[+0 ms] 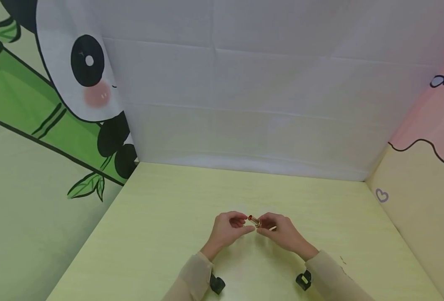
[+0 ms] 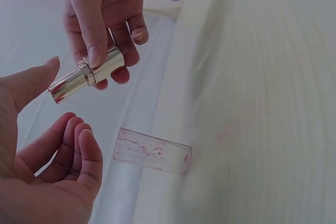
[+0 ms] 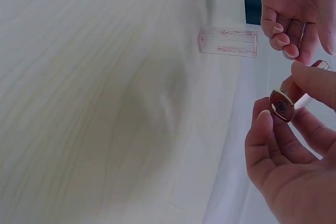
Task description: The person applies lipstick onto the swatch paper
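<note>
A gold lipstick tube (image 1: 254, 220) is pinched between the thumb and fingers of my right hand (image 1: 285, 232). In the left wrist view the tube (image 2: 86, 75) slants, its far end pointing toward my left hand (image 2: 52, 166). That hand (image 1: 227, 230) curves loosely around the tube's free end, thumb and fingers spread apart and holding nothing. The right wrist view shows the dark round base (image 3: 282, 107) of the tube. Beyond the hands, a clear cap (image 2: 152, 151) with reddish smears lies on the table; it is hard to make out in the head view.
The pale yellow table (image 1: 161, 234) runs back to a white cloth wall (image 1: 244, 104). A printed panda panel (image 1: 75, 138) stands on the left, and a pink and cream panel (image 1: 425, 167) on the right. Black wrist cameras (image 1: 217, 284) sit under both sleeves.
</note>
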Demonstrator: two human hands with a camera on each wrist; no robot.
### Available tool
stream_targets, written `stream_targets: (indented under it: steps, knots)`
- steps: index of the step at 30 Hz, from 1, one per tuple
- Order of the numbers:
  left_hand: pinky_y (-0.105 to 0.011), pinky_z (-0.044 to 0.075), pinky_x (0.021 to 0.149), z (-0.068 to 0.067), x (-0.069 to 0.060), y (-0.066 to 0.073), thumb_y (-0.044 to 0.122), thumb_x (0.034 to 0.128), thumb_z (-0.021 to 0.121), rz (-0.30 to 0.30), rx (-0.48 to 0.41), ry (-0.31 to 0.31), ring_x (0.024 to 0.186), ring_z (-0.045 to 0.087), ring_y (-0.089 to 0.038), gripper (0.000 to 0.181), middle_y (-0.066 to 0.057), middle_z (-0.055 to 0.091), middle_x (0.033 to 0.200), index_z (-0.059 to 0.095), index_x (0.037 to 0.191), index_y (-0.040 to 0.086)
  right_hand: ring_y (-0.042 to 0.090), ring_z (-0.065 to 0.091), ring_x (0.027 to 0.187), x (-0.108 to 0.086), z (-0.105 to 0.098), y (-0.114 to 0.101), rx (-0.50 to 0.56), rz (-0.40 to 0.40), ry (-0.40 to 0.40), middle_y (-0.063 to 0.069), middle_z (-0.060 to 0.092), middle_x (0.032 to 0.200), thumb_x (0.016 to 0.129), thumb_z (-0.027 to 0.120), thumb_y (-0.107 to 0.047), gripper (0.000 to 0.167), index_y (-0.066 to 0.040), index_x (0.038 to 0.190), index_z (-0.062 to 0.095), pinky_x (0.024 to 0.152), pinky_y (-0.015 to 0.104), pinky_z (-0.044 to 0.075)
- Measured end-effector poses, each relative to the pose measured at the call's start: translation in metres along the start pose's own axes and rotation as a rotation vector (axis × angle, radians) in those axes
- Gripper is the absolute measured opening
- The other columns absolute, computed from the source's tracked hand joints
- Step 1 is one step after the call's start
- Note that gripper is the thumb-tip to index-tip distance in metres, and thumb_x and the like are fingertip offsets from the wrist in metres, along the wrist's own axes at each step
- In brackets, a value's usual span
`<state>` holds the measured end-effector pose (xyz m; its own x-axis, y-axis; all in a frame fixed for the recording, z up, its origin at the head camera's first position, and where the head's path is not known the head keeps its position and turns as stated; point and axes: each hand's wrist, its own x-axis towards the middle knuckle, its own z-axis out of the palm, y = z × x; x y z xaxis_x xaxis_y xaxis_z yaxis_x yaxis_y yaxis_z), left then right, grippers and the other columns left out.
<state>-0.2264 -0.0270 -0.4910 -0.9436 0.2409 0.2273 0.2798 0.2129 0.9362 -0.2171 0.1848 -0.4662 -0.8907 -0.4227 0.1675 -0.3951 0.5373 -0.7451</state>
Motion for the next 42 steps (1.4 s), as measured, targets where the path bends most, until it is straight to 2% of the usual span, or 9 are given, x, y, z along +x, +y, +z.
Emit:
stream_targets:
  steps: [10, 14, 17, 18, 21, 24, 28, 35, 42]
  knots:
    - [-0.028, 0.053, 0.064, 0.006, -0.003, 0.004, 0.027, 0.0758, 0.082, -0.039, -0.078, 0.027, 0.071, 0.064, -0.015, 0.030, 0.000, 0.067, 0.080, 0.072, 0.093, 0.005, 0.012, 0.064, 0.081, 0.000, 0.001, -0.003, 0.020, 0.001, -0.010, -0.006, 0.066, 0.090, 0.090, 0.069, -0.020, 0.017, -0.013, 0.104, 0.067, 0.069, 0.031, 0.053]
    - [-0.028, 0.053, 0.062, 0.006, -0.008, 0.023, 0.020, 0.0786, 0.080, -0.052, -0.094, 0.037, 0.072, 0.065, -0.021, 0.027, -0.005, 0.068, 0.081, 0.071, 0.093, -0.001, 0.014, 0.064, 0.082, -0.001, 0.003, -0.003, 0.028, -0.004, -0.006, -0.005, 0.066, 0.090, 0.090, 0.069, -0.021, 0.018, -0.011, 0.104, 0.067, 0.068, 0.029, 0.053]
    - [-0.027, 0.052, 0.060, 0.008, -0.008, 0.026, 0.016, 0.0803, 0.079, -0.049, -0.094, 0.049, 0.072, 0.066, -0.023, 0.022, -0.008, 0.069, 0.082, 0.071, 0.092, -0.002, 0.015, 0.064, 0.082, -0.002, 0.002, -0.004, 0.033, -0.003, -0.009, -0.004, 0.066, 0.091, 0.090, 0.069, -0.021, 0.018, -0.011, 0.104, 0.067, 0.068, 0.028, 0.053]
    - [-0.027, 0.052, 0.059, 0.009, -0.008, 0.026, 0.015, 0.0806, 0.078, -0.044, -0.091, 0.055, 0.072, 0.066, -0.024, 0.021, -0.008, 0.069, 0.082, 0.071, 0.091, -0.002, 0.015, 0.064, 0.082, -0.002, 0.003, -0.004, 0.035, -0.003, -0.011, -0.004, 0.066, 0.091, 0.090, 0.069, -0.020, 0.017, -0.011, 0.104, 0.067, 0.068, 0.028, 0.053]
    - [-0.027, 0.052, 0.058, 0.014, -0.004, 0.009, 0.017, 0.0804, 0.079, -0.028, -0.100, 0.079, 0.070, 0.066, -0.018, 0.018, -0.004, 0.070, 0.081, 0.072, 0.088, 0.003, 0.014, 0.064, 0.082, -0.002, 0.002, -0.004, 0.037, -0.008, -0.016, -0.004, 0.066, 0.091, 0.090, 0.068, -0.019, 0.016, -0.012, 0.104, 0.067, 0.069, 0.028, 0.053]
    - [-0.026, 0.052, 0.059, 0.015, -0.002, 0.006, 0.019, 0.0800, 0.079, -0.019, -0.115, 0.095, 0.069, 0.065, -0.014, 0.018, -0.002, 0.069, 0.079, 0.072, 0.086, 0.003, 0.013, 0.064, 0.082, -0.003, 0.002, -0.004, 0.042, -0.007, -0.017, -0.005, 0.066, 0.091, 0.090, 0.068, -0.020, 0.015, -0.014, 0.104, 0.066, 0.069, 0.028, 0.052]
    - [-0.026, 0.052, 0.060, 0.016, -0.003, 0.006, 0.021, 0.0795, 0.080, -0.028, -0.137, 0.098, 0.069, 0.065, -0.015, 0.021, -0.003, 0.069, 0.079, 0.072, 0.085, 0.003, 0.013, 0.064, 0.083, -0.003, 0.003, -0.003, 0.065, 0.008, -0.008, -0.005, 0.066, 0.092, 0.089, 0.069, -0.021, 0.017, -0.014, 0.104, 0.066, 0.070, 0.028, 0.052]
    - [-0.026, 0.052, 0.060, 0.018, -0.005, 0.009, 0.018, 0.0801, 0.079, -0.049, -0.181, 0.103, 0.070, 0.066, -0.015, 0.019, -0.005, 0.070, 0.081, 0.073, 0.087, 0.001, 0.021, 0.065, 0.085, -0.005, 0.005, -0.006, 0.149, 0.056, 0.020, 0.003, 0.067, 0.094, 0.087, 0.071, -0.013, 0.018, -0.004, 0.102, 0.065, 0.073, 0.030, 0.052]
    - [-0.025, 0.052, 0.061, 0.019, -0.002, 0.009, 0.019, 0.0797, 0.079, -0.081, -0.213, 0.107, 0.071, 0.066, -0.016, 0.021, -0.004, 0.070, 0.081, 0.072, 0.087, 0.002, 0.031, 0.064, 0.086, -0.008, -0.007, -0.033, 0.231, 0.100, -0.002, 0.014, 0.066, 0.095, 0.088, 0.069, -0.006, 0.017, 0.004, 0.101, 0.064, 0.072, 0.028, 0.052]
